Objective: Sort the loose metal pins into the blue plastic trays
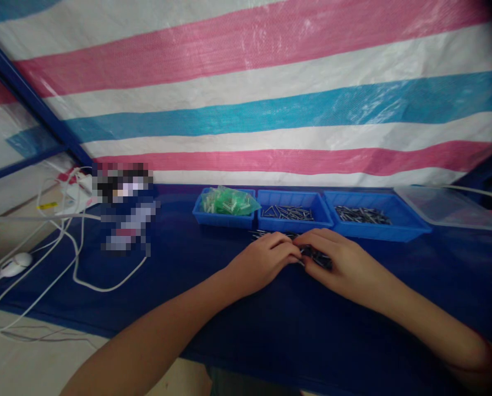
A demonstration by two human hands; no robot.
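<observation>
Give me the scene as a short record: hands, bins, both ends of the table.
Left hand: fingers bent, at the loose metal pieces, close to the right hand
Right hand: curved around some of those pieces; firmness of grip unclear
Left hand point: left hand
Left bin: green bag
Middle bin: metal pieces
Right bin: metal pieces
Table's left: white cable
Table's right: clear plastic piece

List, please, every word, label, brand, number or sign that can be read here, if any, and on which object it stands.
No text can be read.
Yellow label at far left: too small and blurred.
Pixelated things at left: details obscured.
Blue bins: no lettering visible.
</observation>
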